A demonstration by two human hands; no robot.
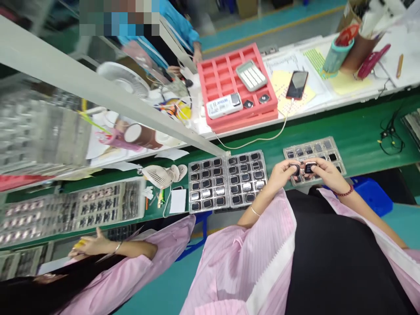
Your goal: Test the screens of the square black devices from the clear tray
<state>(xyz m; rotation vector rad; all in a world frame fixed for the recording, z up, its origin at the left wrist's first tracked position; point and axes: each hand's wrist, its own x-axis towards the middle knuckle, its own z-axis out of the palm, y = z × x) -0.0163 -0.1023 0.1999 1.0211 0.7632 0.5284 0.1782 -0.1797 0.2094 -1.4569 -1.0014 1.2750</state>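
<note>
My left hand is closed, pinching a small dark watch case with rounded corners. Close beside it, my right hand grips a second dark watch case between thumb and fingers. Both hands hover over a clear plastic tray, which has similar pieces in some of its pockets. To the left stand two joined clear trays filled with rows of dark rectangular watch cases. Fine detail on the held pieces is too small to make out.
A shelf above the green bench carries a pink foam tray, a calculator and a phone. A small fan lies at left. A co-worker's hand is at lower left; another person stands behind the shelf.
</note>
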